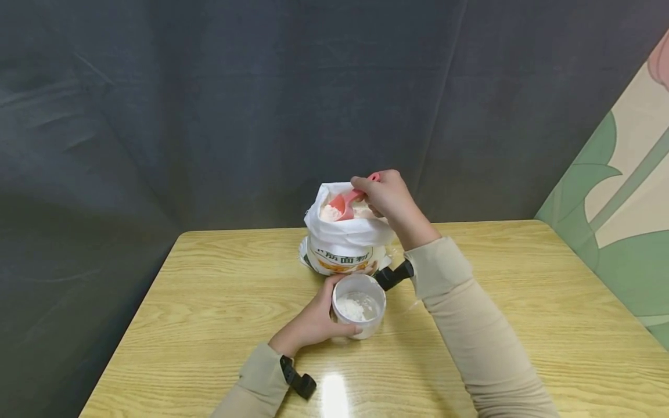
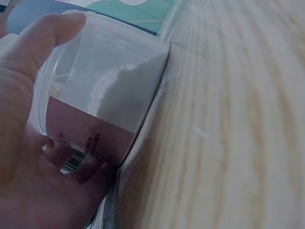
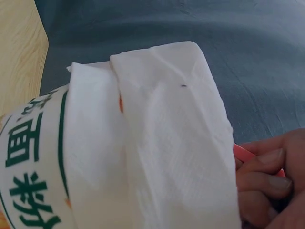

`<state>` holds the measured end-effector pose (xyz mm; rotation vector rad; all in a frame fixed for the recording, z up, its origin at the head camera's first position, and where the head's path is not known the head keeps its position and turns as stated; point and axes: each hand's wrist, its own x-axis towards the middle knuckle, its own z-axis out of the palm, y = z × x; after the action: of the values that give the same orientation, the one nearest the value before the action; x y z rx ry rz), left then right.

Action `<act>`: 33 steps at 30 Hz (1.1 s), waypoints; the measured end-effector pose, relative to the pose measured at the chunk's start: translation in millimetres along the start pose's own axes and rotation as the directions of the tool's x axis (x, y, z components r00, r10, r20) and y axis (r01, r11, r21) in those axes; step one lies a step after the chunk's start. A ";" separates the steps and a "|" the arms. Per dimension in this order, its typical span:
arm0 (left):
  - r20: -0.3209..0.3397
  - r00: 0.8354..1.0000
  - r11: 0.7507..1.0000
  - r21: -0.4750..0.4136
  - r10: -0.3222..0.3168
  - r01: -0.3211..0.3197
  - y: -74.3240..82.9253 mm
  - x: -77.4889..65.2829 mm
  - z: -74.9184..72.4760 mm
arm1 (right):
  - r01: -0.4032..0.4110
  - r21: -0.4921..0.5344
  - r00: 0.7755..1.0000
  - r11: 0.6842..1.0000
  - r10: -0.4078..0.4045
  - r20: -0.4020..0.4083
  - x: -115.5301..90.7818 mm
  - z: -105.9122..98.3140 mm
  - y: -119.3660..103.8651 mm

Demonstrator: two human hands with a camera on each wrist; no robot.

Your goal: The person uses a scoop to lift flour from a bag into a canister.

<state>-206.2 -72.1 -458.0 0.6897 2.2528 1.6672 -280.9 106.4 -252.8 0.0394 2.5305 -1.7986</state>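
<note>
The left grip [image 1: 313, 319] holds a clear tub [image 1: 370, 330], the right grip [image 1: 391, 196] a pink scoop [image 1: 351, 201] in a white bag's [image 1: 345, 233] mouth.

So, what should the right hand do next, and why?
Probably lift the pink scoop out of the white bag: the right hand grips it, powder appears to sit in it, and the left hand holds an open, only partly filled tub in front.

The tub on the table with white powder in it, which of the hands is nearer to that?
The left. The left hand grips the tub; the right hand is farther off, holding the pink scoop at the white bag's mouth.
</note>
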 end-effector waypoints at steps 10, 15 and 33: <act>0.009 1.000 1.000 -0.002 -0.001 0.001 -0.9 -0.7 -1.4 | -0.026 -0.095 1.000 0.995 0.028 0.014 2.0 10.2 -5.1; 0.006 1.000 1.000 -0.002 -0.006 0.006 -0.3 -1.1 -3.8 | -0.019 -0.158 1.000 0.987 0.021 0.011 5.4 16.9 -8.5; -0.007 1.000 1.000 0.015 -0.008 0.008 -1.1 -0.7 1.0 | -0.125 -0.074 0.991 0.989 0.127 0.031 5.5 9.2 -6.5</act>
<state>-205.4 -71.8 -459.4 0.6782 2.2718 1.6536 -286.5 95.5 -250.0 0.1594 2.5038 -1.6474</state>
